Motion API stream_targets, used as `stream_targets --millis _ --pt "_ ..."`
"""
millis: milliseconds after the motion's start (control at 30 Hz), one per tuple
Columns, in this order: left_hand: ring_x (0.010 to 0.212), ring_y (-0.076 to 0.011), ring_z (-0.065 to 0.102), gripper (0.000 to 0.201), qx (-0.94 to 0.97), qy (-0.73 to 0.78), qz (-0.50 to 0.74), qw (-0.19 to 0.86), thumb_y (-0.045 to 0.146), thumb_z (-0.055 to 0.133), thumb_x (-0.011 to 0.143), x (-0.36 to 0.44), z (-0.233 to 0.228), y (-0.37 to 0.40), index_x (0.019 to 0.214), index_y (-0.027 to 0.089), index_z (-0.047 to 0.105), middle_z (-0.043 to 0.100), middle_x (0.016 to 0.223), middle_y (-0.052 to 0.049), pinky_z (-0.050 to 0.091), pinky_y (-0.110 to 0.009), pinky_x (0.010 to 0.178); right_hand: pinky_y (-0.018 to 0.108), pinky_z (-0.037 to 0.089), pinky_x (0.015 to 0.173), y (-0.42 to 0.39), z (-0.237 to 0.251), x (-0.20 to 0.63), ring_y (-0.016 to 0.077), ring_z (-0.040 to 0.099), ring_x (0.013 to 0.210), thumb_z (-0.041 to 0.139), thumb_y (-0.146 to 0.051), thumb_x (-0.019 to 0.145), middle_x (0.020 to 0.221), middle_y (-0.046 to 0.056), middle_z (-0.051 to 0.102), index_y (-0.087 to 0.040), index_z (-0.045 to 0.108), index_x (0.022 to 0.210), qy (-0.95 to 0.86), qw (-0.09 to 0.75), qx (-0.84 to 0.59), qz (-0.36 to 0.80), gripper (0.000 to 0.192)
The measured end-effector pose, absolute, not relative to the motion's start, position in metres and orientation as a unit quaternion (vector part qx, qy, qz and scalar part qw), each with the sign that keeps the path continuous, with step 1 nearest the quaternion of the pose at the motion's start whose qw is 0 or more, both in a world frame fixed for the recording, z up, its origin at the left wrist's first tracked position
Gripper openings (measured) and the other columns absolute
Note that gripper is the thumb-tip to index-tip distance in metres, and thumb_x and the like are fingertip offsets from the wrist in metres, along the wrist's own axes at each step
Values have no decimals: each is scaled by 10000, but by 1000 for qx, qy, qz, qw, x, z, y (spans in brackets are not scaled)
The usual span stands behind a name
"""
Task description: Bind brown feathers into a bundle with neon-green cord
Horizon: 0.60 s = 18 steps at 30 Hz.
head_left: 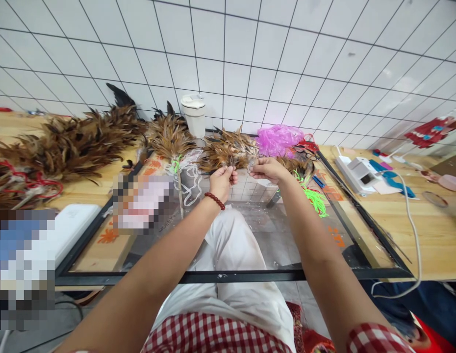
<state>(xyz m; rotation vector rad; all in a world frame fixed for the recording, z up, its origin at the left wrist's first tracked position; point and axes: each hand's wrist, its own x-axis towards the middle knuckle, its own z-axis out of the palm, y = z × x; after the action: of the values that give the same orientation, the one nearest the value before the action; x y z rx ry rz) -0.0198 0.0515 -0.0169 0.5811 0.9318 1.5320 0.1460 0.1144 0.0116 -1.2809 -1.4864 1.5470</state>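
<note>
My left hand (pixel 221 185), with a beaded bracelet at the wrist, is closed in a pinch in front of a pile of brown feathers (pixel 222 149). What its fingertips hold is too small to make out against the feathers. Just to the right, my right hand (pixel 271 170) also pinches, and a pale wispy bit shows at its fingertips. The hands are a short way apart, above a glass panel with a black frame (pixel 246 275). A feather bundle on a stick (pixel 171 137), tied with green cord, lies left of the pile. Bright green cords (pixel 314 196) lie right of my right hand.
Behind the feathers stand a white lidded cup (pixel 194 115) and a pink plastic bag (pixel 279 139). A long feather bundle (pixel 77 139) lies at left, near a white box-shaped object (pixel 75 228). At right are a power strip (pixel 351 174) and its white cable (pixel 414 230).
</note>
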Motion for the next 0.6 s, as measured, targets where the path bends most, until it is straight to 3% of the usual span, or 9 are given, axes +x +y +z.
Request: stream_targets --millis 167,367,600 --pt "516 -59 567 109 255 400 650 593 191 646 806 -19 -16 51 747 114 597 626 623 -5 472 -189 548 159 302 418 112 13 138 34 403 460 837 -270 490 489 -76 473 -165 519 557 -578 365 -422 596 342" --pt "549 -89 614 125 263 406 631 607 210 661 805 -19 -12 48 766 111 596 667 672 -41 503 -219 575 195 297 472 104 13 122 49 409 509 817 -360 517 580 -62 522 -172 541 601 -601 382 -391 583 345" --pt "546 -82 596 108 268 395 630 612 156 666 785 -19 -16 51 716 100 604 622 608 -18 500 -216 585 223 290 524 99 9 107 61 381 531 801 -378 537 525 -70 464 -165 495 535 -654 393 -399 509 373"
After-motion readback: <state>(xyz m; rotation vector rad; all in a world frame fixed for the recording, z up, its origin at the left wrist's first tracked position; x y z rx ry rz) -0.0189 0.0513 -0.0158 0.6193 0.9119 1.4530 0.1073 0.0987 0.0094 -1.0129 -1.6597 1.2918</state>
